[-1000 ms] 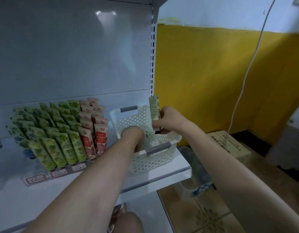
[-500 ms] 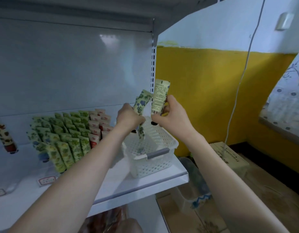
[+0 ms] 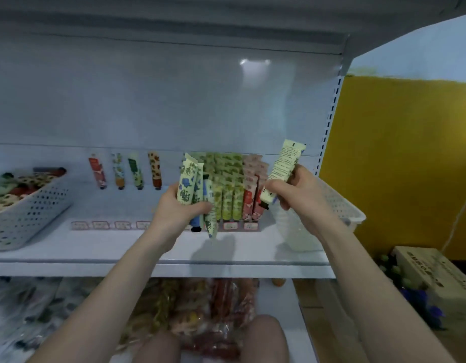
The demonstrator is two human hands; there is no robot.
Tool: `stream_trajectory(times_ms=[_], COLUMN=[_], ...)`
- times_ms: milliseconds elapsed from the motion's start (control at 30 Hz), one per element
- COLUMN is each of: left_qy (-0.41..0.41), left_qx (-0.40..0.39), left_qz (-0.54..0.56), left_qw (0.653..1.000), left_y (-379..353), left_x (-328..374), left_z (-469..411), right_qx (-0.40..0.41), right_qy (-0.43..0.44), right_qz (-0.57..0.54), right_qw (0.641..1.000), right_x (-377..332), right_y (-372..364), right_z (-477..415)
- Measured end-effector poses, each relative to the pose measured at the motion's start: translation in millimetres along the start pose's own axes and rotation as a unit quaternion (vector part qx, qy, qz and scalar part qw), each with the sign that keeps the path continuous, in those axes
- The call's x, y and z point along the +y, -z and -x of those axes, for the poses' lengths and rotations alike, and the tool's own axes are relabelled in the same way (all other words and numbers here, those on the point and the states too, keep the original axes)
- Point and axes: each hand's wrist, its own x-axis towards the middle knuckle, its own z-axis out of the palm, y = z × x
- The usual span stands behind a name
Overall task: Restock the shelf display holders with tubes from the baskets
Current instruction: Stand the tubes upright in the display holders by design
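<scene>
My left hand [image 3: 179, 208] grips a bunch of blue-flowered tubes [image 3: 190, 187] in front of the display holder. My right hand [image 3: 294, 189] holds one pale tube [image 3: 283, 169] with its printed back towards me, black cap down. Behind both hands the display holder [image 3: 232, 195] carries rows of green tubes and red-pink tubes. Left of these, several single tubes [image 3: 127, 171] stand apart in their own slots. A white basket [image 3: 339, 205] sits at the right end of the shelf, partly hidden by my right arm. Another basket [image 3: 25, 210] full of tubes stands at the left.
The white shelf board [image 3: 108, 247] runs across the view, with price labels [image 3: 106, 225] along the holder's front. Packets fill the shelf below [image 3: 200, 310]. A yellow wall [image 3: 397, 153] and a cardboard box [image 3: 436, 279] on the floor lie to the right.
Both hands lifted tubes out of the right basket and moved left, in front of the display holder. The view swung left, bringing the single tubes and the left basket into sight.
</scene>
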Motion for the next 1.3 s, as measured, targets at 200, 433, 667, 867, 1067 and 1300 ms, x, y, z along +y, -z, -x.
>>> stream_trajectory(times_ms=[200,433,667,867,1067,1300], left_qy=[0.021,0.030,0.025,0.019,0.014,0.019], left_qx=[0.014,0.026,0.022,0.031,0.040,0.043], left_qz=[0.019,0.036,0.062,0.068,0.069,0.063], left_qw=[0.999,0.999,0.998,0.997,0.997,0.997], left_y=[60,113,139,142,130,116], left_x=[-16,-27,-31,-32,-35,-48], left_z=[10,23,39,36,15,-34], right_qx=[-0.044,-0.050,0.018,0.002,0.019,-0.015], right_qy=[-0.053,-0.064,-0.041,0.000,0.008,0.025], right_qz=[-0.004,0.043,0.109,0.114,0.146,0.243], right_qw=[0.998,0.996,0.993,0.993,0.989,0.970], right_x=[16,12,1,3,5,10], right_y=[-78,-148,-176,-166,-154,-153], right_z=[0,11,28,15,-15,-61])
